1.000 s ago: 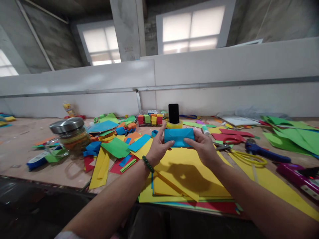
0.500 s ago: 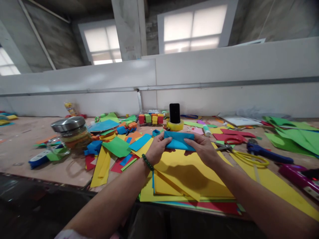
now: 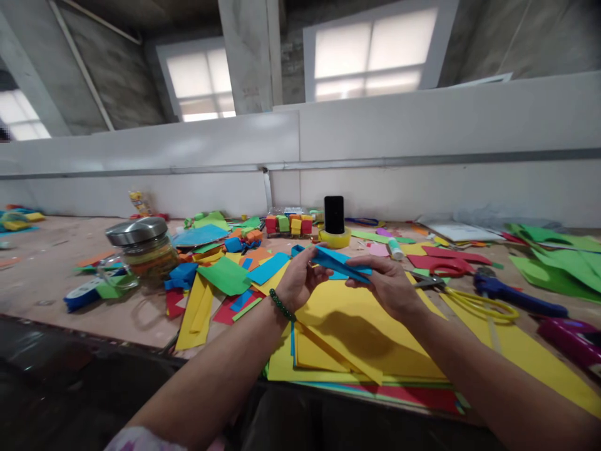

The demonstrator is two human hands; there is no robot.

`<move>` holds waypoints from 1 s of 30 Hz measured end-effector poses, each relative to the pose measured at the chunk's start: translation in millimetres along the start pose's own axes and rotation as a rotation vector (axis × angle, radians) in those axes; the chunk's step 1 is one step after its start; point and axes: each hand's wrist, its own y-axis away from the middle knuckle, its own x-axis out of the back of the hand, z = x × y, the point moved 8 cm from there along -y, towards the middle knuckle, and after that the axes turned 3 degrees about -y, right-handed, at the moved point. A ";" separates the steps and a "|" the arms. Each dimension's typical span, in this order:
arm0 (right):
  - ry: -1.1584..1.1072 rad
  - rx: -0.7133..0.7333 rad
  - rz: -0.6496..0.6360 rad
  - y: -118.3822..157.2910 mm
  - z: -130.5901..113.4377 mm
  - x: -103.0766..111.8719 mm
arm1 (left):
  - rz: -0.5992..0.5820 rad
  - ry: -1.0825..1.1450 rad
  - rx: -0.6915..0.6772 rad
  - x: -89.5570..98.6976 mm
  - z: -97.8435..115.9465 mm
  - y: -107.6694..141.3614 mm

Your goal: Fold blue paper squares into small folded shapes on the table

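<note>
A folded piece of blue paper is held between my two hands, tilted so that its folded edge slants down to the right. My left hand pinches its left end, a green bead bracelet on the wrist. My right hand grips the right end, thumb below and fingers above. Under both hands lies a stack of yellow paper sheets, with a loose yellow strip across its left part. Another blue paper piece rests just left of my left hand.
Left stands a glass jar with a metal lid. Behind are a phone on a yellow tape roll and a row of coloured paper cubes. Yellow-handled scissors, blue-handled pliers and a magenta tool lie right.
The blue paper has turned from facing me flat to a slanted, edge-on pose. My right hand has shifted its grip along the right end. The view has swung slightly left.
</note>
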 end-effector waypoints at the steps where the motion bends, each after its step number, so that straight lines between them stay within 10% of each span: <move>1: -0.015 0.027 0.040 1.0 -1.2 0.2 | -0.002 0.046 -0.016 -1.4 -0.4 0.4; 10: -0.014 0.090 0.154 14.0 2.1 -10.3 | -0.218 0.118 -0.045 -35.0 -8.3 7.8; 30: 0.761 0.622 -0.367 43.9 -24.7 -59.3 | -0.070 0.041 -0.138 -22.6 2.2 13.8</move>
